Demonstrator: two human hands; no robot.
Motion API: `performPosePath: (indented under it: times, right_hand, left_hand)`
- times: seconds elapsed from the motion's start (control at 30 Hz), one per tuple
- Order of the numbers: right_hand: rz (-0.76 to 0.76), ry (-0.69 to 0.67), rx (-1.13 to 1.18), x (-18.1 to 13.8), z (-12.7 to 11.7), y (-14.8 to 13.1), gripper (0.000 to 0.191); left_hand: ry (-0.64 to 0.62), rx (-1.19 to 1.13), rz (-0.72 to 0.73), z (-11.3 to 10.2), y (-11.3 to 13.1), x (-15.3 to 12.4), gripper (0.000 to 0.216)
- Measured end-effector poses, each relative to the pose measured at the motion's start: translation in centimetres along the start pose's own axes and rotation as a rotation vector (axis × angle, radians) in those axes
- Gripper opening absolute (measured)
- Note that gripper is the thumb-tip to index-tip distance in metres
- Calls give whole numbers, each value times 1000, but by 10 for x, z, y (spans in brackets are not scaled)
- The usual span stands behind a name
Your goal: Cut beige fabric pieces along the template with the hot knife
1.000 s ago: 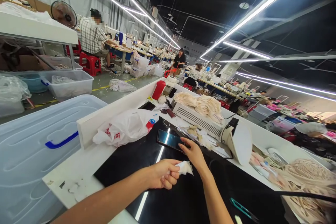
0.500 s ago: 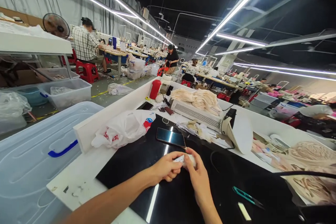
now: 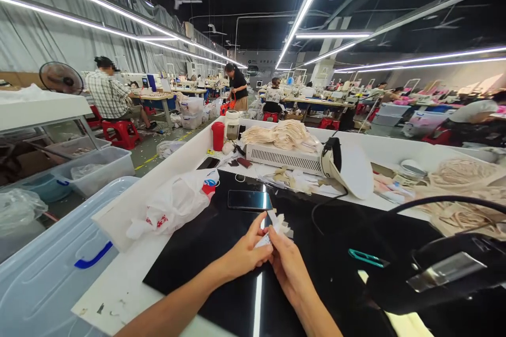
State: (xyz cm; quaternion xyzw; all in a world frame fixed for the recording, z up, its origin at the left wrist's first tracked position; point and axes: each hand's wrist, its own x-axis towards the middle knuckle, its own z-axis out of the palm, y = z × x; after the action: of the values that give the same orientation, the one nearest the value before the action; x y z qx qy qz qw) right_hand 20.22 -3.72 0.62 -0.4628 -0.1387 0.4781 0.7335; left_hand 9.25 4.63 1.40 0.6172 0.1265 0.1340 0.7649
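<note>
Both my hands meet over the glossy black work surface [image 3: 221,253]. My left hand [image 3: 245,250] and my right hand [image 3: 288,265] each pinch a small white piece of fabric [image 3: 276,226], which sticks up between the fingertips. Just beyond the hands a dark phone [image 3: 250,200] lies flat on the black surface. A pair of teal-handled snips [image 3: 366,258] lies to the right of my right hand.
A white plastic bag [image 3: 174,201] lies at the left. Behind stand a red cup [image 3: 217,136], a white vented unit [image 3: 284,157] topped with beige fabric pieces, and a white lamp head [image 3: 350,170]. A black machine part [image 3: 443,268] looms at right. Other people work at distant tables.
My right hand left the phone and came back to join the left hand on the white fabric piece. The view has tilted down and turned right.
</note>
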Motion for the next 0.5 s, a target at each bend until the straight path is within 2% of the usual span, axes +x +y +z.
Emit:
performPosePath:
  times: [0.1, 0.17, 0.23, 0.3, 0.4, 0.5]
  right_hand:
    - [-12, 53, 61, 4, -5, 0, 53]
    - [-51, 123, 105, 8, -11, -1, 52]
    - [-86, 189, 141, 13, -17, -1, 49]
    - [-105, 232, 163, 19, -22, 0, 46]
    - [-118, 253, 162, 26, -25, 5, 45]
    - [-139, 244, 136, 29, -26, 9, 44]
  left_hand:
    - [-21, 111, -26, -5, -1, 2, 95]
    - [13, 230, -46, -11, 1, 5, 81]
    - [111, 522, -13, -21, 8, 9, 65]
    - [224, 913, 70, -34, 19, 14, 52]
    - [291, 1155, 132, -57, 36, 28, 50]
    - [267, 1256, 127, -79, 43, 46, 65]
